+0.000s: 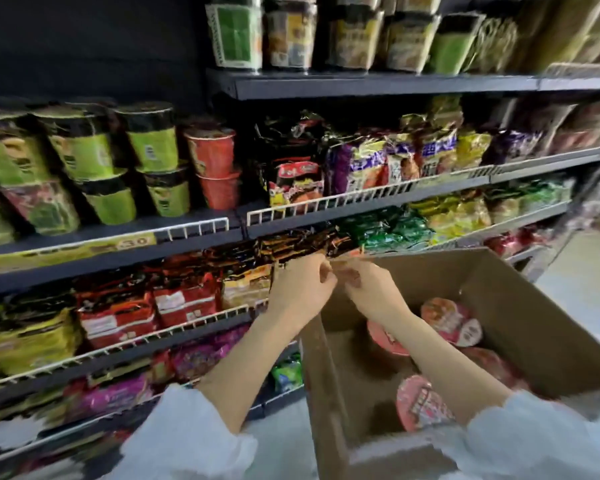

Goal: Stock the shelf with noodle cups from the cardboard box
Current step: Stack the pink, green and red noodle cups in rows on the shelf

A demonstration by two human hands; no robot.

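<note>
An open cardboard box (534, 323) stands at the lower right, in front of the shelves. Several noodle cups lie in it with pink-red lids, one near the far wall (451, 320) and one at the near side (423, 403). My left hand (302, 289) and my right hand (364, 289) meet at the box's far left corner. Both have curled fingers that seem to grip the cardboard rim there, though the spot is blurred. Neither hand holds a cup. Red noodle cups (212, 161) stand stacked on the shelf (187, 233) at the upper left.
Green cups (149, 143) fill the shelf left of the red ones. Noodle packets (295, 181) crowd the shelves behind white wire rails (361, 199). More cups (291, 32) line the top shelf. A pale floor (586, 289) shows at the right.
</note>
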